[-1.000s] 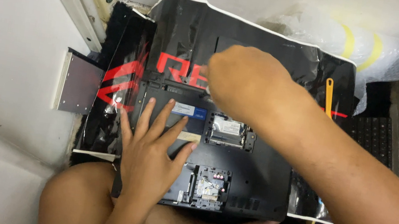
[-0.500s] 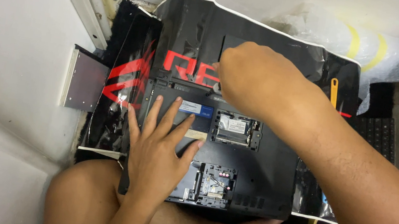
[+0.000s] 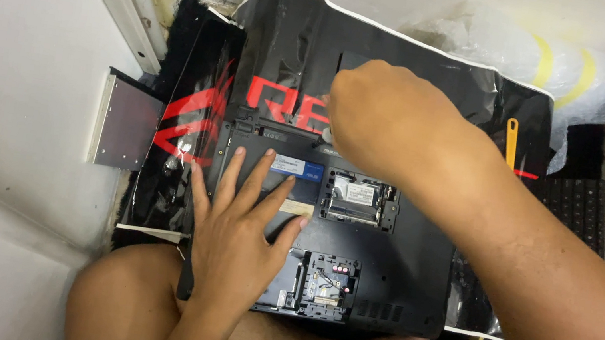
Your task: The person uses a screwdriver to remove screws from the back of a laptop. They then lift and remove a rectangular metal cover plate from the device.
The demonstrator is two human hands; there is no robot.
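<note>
A black laptop (image 3: 397, 290) lies upside down on my crossed legs, with its bottom compartments uncovered. My left hand (image 3: 241, 225) rests flat on its left part, fingers spread, next to a blue-labelled part (image 3: 295, 166). My right hand (image 3: 391, 123) hovers curled over the laptop's far edge, its back towards me. Its fingertips are hidden, so what they hold is unclear. A memory bay (image 3: 359, 195) lies just below the right hand. A second uncovered bay (image 3: 326, 279) sits near the front edge.
A black sheet with a red graphic (image 3: 297, 48) lies under the laptop. A yellow pry tool (image 3: 510, 142) rests on it to the right. A silver drive unit (image 3: 124, 121) lies at the left by the wall. Bubble wrap (image 3: 546, 59) and a keyboard (image 3: 579, 210) are at the right.
Both hands stay almost where they were. The right hand shifted only slightly over the laptop's far edge, and the view wobbled a little.
</note>
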